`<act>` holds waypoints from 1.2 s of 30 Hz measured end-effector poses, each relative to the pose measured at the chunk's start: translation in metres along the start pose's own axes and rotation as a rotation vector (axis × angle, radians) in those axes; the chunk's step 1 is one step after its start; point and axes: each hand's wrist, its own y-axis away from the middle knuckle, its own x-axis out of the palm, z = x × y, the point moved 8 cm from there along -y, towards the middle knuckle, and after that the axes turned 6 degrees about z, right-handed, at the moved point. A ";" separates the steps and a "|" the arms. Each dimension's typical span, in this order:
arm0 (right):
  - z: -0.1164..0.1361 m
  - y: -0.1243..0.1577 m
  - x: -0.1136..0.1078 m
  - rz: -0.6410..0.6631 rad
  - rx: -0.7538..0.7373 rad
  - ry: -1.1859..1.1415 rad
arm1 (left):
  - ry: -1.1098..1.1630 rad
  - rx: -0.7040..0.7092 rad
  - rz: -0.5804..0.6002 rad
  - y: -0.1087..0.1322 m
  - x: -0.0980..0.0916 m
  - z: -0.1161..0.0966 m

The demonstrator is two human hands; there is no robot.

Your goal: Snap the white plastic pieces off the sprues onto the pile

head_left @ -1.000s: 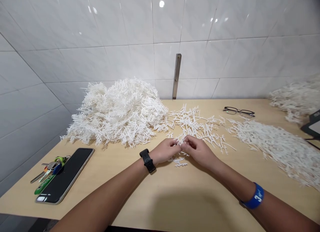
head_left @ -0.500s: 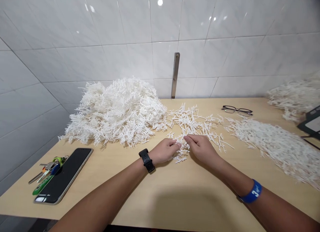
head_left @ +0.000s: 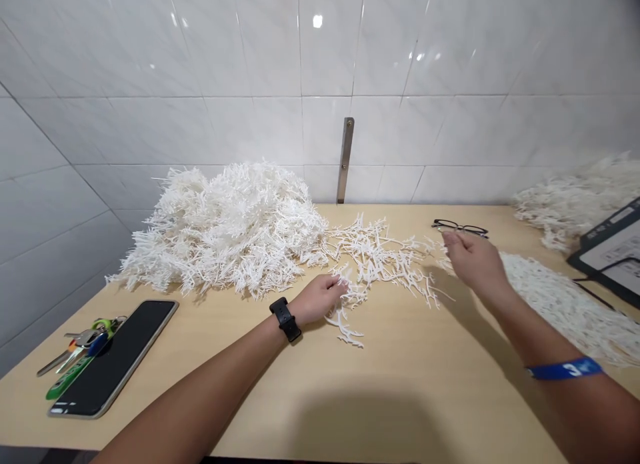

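White branched plastic pieces, like small twigs, are pinched in my left hand, low over the table. Their thin arms hang out below and beside the fingers. My right hand is raised in front of the eyeglasses, its fingers closed together. Whatever is in those fingertips is too small to make out. Between and behind the hands lie loose white branched pieces. To the left rises a large tangled heap of them. Below and right of my right hand spreads a flatter pile of small white pieces.
A phone with keys on its edge lies at left. Eyeglasses lie at the back. Another white heap and a dark-edged, box-like object stand at right. A metal strip is fixed to the tiled wall.
My right hand has moved away from my left, up and right toward the flatter pile. The left hand stays nearly in place, with branched pieces now hanging lower from it. The view has shifted slightly.
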 end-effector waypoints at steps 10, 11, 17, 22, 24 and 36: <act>-0.057 0.010 -0.013 0.092 -0.110 0.713 | 0.062 0.020 -0.019 0.000 -0.002 -0.002; -0.033 0.019 -0.008 0.072 -0.204 0.664 | 0.047 0.022 -0.011 0.001 -0.001 -0.003; 0.112 0.078 0.056 0.472 -0.543 0.165 | -0.015 0.048 0.026 0.004 0.005 -0.010; 0.137 0.086 0.095 0.572 -0.583 0.129 | 0.075 0.095 0.104 0.006 0.011 -0.015; 0.127 0.080 0.104 0.597 -0.496 -0.017 | 0.132 0.098 0.112 0.005 0.012 -0.015; 0.111 0.084 0.118 0.723 -0.330 -0.635 | 0.177 0.090 0.158 0.004 0.015 -0.013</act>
